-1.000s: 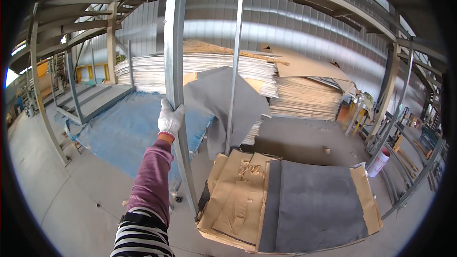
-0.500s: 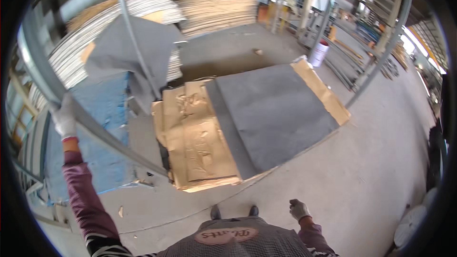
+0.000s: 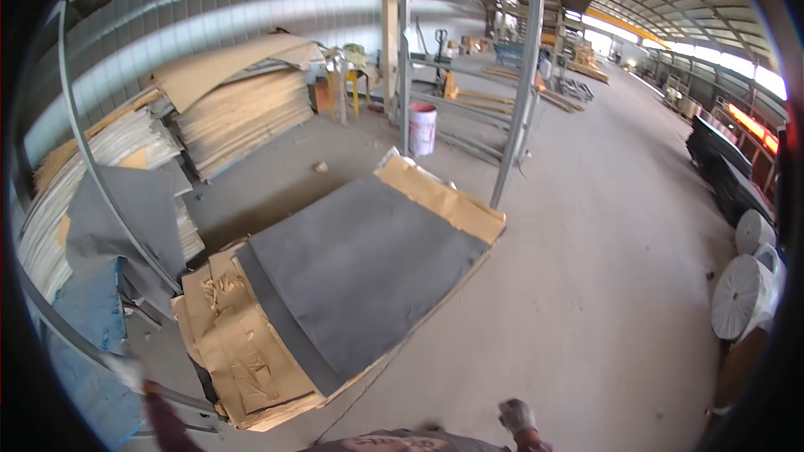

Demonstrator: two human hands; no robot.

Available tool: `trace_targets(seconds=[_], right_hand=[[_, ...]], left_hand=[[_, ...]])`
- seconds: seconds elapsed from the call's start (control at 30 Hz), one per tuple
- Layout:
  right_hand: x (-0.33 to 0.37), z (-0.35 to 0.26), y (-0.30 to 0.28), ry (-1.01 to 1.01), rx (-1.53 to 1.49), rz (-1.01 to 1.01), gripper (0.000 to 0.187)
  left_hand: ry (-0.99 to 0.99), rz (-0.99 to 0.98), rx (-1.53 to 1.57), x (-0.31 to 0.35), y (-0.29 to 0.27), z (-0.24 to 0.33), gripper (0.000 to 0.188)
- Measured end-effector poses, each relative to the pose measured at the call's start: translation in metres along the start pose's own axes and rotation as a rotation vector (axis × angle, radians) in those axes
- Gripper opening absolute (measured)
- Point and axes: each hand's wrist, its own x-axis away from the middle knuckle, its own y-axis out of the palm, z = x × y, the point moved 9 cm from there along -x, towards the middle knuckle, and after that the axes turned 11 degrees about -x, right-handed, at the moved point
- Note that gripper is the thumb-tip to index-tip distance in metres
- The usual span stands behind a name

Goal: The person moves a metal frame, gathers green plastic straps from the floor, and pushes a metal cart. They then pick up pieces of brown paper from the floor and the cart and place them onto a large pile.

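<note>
My left hand [image 3: 126, 371], in a white work glove, is wrapped round a grey metal post [image 3: 63, 331] at the lower left; motion blurs its fingers. My right hand [image 3: 516, 416], also gloved, hangs low at the bottom right of centre. Its fingers are curled, with nothing visible in them. Between and beyond my hands lies a low stack topped by a dark grey sheet [image 3: 368, 259] on brown wrapping paper [image 3: 239, 343]. The paper is creased and torn on the left side.
Stacked boards [image 3: 243, 117] and a draped grey sheet [image 3: 126, 213] stand at the back left, near a blue sheet [image 3: 92, 377]. A white bucket [image 3: 422, 130] stands by an upright metal post [image 3: 521, 84]. White rolls [image 3: 741, 297] line the right side of the concrete floor [image 3: 603, 285].
My view has swung up and to the right, so the stack sits further left and lower. My left hand stays at the post; the right hand still hangs with curled fingers.
</note>
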Motion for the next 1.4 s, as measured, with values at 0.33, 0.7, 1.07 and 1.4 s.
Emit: trace_targets(seconds=[0.33, 0.7, 1.07, 1.4], right_hand=[[-0.163, -0.132, -0.219, -0.098, -0.575, 0.030, 0.045], [-0.350, -0.090, -0.444, -0.024, -0.070, 0.477, 0.037], [-0.540, 0.090, -0.652, 0.461, -0.347, 0.564, 0.027], [-1.103, -0.436, -0.805, -0.311, -0.278, 0.233, 0.035]], left_hand=[[-0.348, -1.288, 0.163, 0.184, 0.004, 0.699, 0.082], [-0.132, -1.037, 1.061, 0.053, -0.028, 1.374, 0.100], [-0.354, -0.941, 0.870, 0.017, 0.085, 1.717, 0.102], [-0.623, -0.789, 0.776, 0.041, 0.122, 1.769, 0.082]])
